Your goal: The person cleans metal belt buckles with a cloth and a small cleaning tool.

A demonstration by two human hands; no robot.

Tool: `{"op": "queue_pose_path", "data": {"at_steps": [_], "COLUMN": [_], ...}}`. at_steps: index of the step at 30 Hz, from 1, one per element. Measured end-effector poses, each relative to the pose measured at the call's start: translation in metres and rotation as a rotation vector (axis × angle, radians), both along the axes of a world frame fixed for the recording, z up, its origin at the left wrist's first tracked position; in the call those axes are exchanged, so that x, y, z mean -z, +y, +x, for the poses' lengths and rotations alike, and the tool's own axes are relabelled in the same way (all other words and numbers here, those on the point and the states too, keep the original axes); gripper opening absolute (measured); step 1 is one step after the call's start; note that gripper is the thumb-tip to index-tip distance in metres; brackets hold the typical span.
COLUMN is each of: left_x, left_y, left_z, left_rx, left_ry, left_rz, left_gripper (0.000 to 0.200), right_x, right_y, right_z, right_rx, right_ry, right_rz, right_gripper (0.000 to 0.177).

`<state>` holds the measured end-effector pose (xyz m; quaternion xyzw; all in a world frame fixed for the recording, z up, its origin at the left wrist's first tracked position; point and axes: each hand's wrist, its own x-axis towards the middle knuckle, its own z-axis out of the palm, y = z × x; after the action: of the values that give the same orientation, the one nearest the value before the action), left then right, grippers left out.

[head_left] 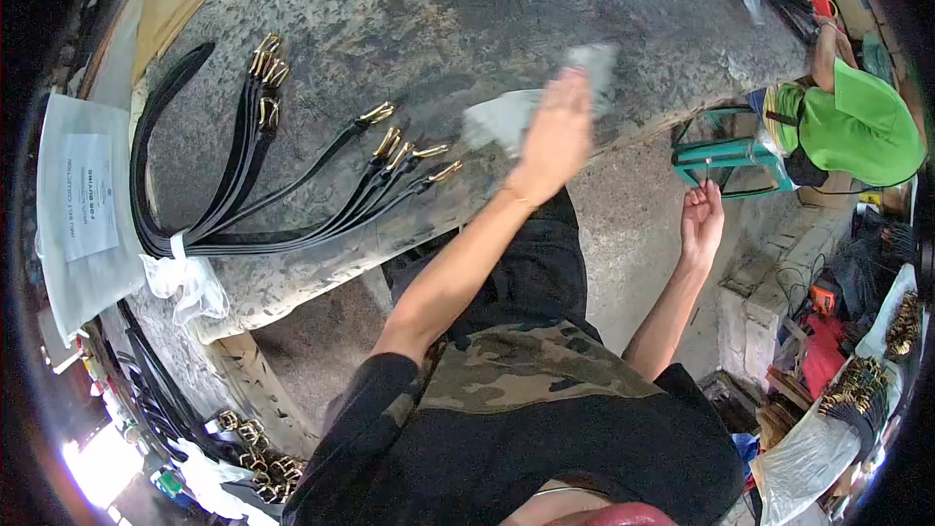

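My left hand [557,136] reaches over the worktable, its fingers stretched out and laid flat on a whitish, partly see-through sheet [502,122]. The hand and the sheet's right part are blurred by motion. My right hand [701,224] is raised beyond the table's front edge, fingers pinched together. A thin, dark, pin-like thing seems to stick up from its fingertips, too small to name. Left of the sheet lies a bundle of black belts [229,244] with gold buckles, fanned out and bound by a white plastic tie [175,273].
The worktable [390,29] has a worn, dark-marked top. A labelled plastic bag [90,205] hangs at its left edge. Another person in green [857,127] works at the right by a teal stool [726,161]. More buckled belts [857,390] lie lower right.
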<state>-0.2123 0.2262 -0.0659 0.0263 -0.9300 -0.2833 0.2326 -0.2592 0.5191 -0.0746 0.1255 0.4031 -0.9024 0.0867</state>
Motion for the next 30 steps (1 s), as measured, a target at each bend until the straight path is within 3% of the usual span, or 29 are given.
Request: {"op": "queue_pose_path", "data": {"at_steps": [2, 4, 7, 8, 10, 11, 13, 15, 17, 19, 21, 22, 24, 27, 30], "left_x": [0.003, -0.003, -0.021, -0.029, -0.049, -0.064, -0.106, -0.133, -0.158, -0.168, -0.151, -0.128, -0.081, -0.065, -0.045], "left_y": [0.036, 0.063, 0.080, 0.078, 0.056, 0.033, -0.030, -0.091, -0.149, -0.176, -0.197, -0.206, -0.221, -0.229, -0.241], "left_z": [-0.024, -0.036, -0.040, -0.038, -0.029, -0.017, 0.027, 0.080, 0.138, 0.176, 0.187, 0.189, 0.187, 0.172, 0.167], "left_rx": [0.172, 0.456, 0.379, 0.352, 0.266, 0.201, 0.444, 0.235, 0.221, -0.017, -0.191, -0.200, -0.227, -0.369, -0.353], "left_ry": [0.154, 0.075, -0.099, -0.094, 0.304, 0.293, -0.045, -0.196, -0.402, -0.503, -0.626, -0.630, -0.422, -0.398, -0.345], "left_rz": [0.103, 0.412, 0.641, 0.641, 0.695, 0.677, 0.947, 0.758, 0.483, 0.457, 0.257, 0.253, -0.008, 0.050, 0.061], "left_gripper": [0.038, 0.033, 0.023, 0.023, 0.014, 0.014, 0.029, 0.044, 0.047, 0.044, 0.034, 0.034, 0.024, 0.027, 0.033], "right_x": [0.000, 0.002, 0.001, -0.010, -0.021, -0.018, -0.008, 0.006, 0.020, 0.007, 0.008, 0.007, 0.002, -0.022, -0.046], "right_y": [0.010, 0.032, 0.085, 0.088, 0.091, 0.094, 0.085, 0.059, 0.024, -0.024, -0.062, -0.075, -0.100, -0.129, -0.168], "right_z": [0.000, -0.010, -0.027, -0.026, -0.026, -0.030, -0.039, -0.048, -0.055, -0.050, -0.052, -0.053, -0.058, -0.045, -0.022], "right_rx": [0.061, 0.090, -0.023, 0.052, 0.067, 0.087, -0.058, -0.143, -0.175, -0.104, -0.215, -0.221, -0.230, -0.180, -0.199], "right_ry": [-0.031, -0.006, 0.156, 0.185, 0.209, 0.200, 0.211, 0.135, 0.045, -0.098, 0.012, 0.007, 0.107, 0.190, 0.248], "right_rz": [-0.091, -0.109, -0.189, -0.133, -0.176, -0.142, -0.209, -0.220, -0.295, -0.346, -0.141, -0.148, 0.156, 0.357, 0.389], "right_gripper": [0.005, 0.006, 0.011, 0.014, 0.017, 0.017, 0.017, 0.018, 0.019, 0.020, 0.018, 0.018, 0.018, 0.019, 0.028]}}
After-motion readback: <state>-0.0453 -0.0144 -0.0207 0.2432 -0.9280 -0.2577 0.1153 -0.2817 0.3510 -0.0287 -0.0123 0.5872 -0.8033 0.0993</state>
